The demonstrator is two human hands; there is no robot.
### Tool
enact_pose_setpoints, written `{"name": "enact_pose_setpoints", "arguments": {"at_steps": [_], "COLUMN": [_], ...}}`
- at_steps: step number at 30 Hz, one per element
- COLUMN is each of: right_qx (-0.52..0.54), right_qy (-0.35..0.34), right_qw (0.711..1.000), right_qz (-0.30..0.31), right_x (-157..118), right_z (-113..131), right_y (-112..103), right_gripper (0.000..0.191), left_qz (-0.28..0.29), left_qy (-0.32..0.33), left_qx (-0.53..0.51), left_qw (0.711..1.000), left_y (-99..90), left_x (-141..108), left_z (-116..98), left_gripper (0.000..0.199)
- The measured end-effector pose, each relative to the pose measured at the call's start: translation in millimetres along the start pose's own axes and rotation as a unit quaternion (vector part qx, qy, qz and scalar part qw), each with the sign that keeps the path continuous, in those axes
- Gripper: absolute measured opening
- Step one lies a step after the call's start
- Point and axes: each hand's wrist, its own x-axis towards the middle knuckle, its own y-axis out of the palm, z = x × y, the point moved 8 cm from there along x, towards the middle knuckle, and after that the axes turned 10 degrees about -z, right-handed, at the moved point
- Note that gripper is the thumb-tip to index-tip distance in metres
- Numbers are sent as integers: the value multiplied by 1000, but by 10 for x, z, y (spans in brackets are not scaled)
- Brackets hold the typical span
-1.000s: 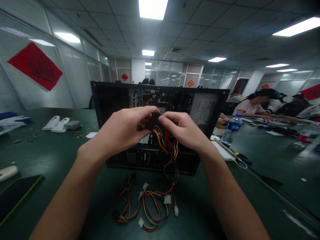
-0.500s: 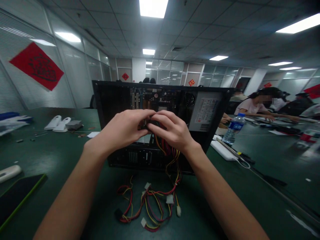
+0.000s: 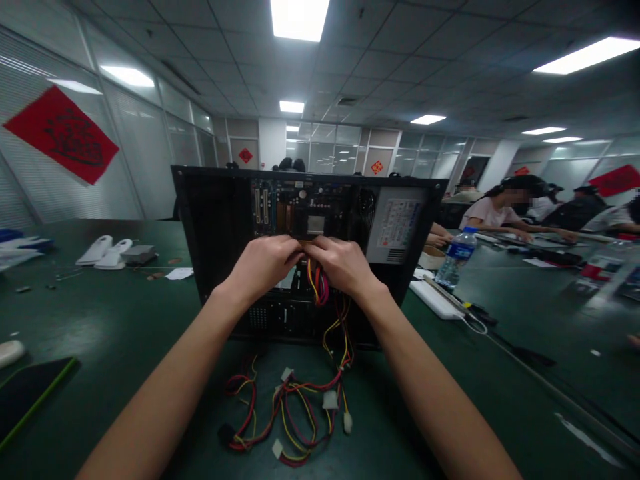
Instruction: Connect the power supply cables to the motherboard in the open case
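Observation:
An open black computer case stands in front of me, its motherboard and labelled power supply facing my way. My left hand and my right hand meet at the lower part of the board, fingertips pinched together. From under my right fingers hangs a bundle of yellow, red and purple power cables. Whatever end they carry is hidden by my fingers, and what my left fingers pinch does not show. More loose cables with white connectors spill onto the table below the case.
On the green table to the left lie white plastic pieces, a grey block and a green-edged black pad. A water bottle and a white power strip are on the right. People sit working beyond.
Both hands have lowered slightly, fingers now drawn closer together against the board. More of the cable bundle and motherboard shows. The whole view has shifted slightly.

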Motion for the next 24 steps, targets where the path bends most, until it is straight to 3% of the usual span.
{"name": "enact_pose_setpoints", "arguments": {"at_steps": [5,9,15,20,24], "right_qx": [28,48,88,171,153], "right_qy": [24,47,45,42,105], "right_qw": [998,994,988,978,965], "right_qz": [59,87,120,116,184], "right_x": [-1,-20,-72,-68,-142], "right_z": [-11,-55,-94,-115,-214], "right_y": [190,337,506,642,761], "right_gripper": [32,34,32,24,28], "left_qz": [44,93,148,166,174], "left_qy": [-32,-27,-6,-17,-46], "left_qx": [-48,18,66,47,39], "left_qw": [997,995,987,985,983], "left_y": [154,301,546,626,675], "left_x": [-32,-57,-89,-104,-126], "left_z": [53,11,-25,4,39], "left_gripper": [20,29,19,21,25]}}
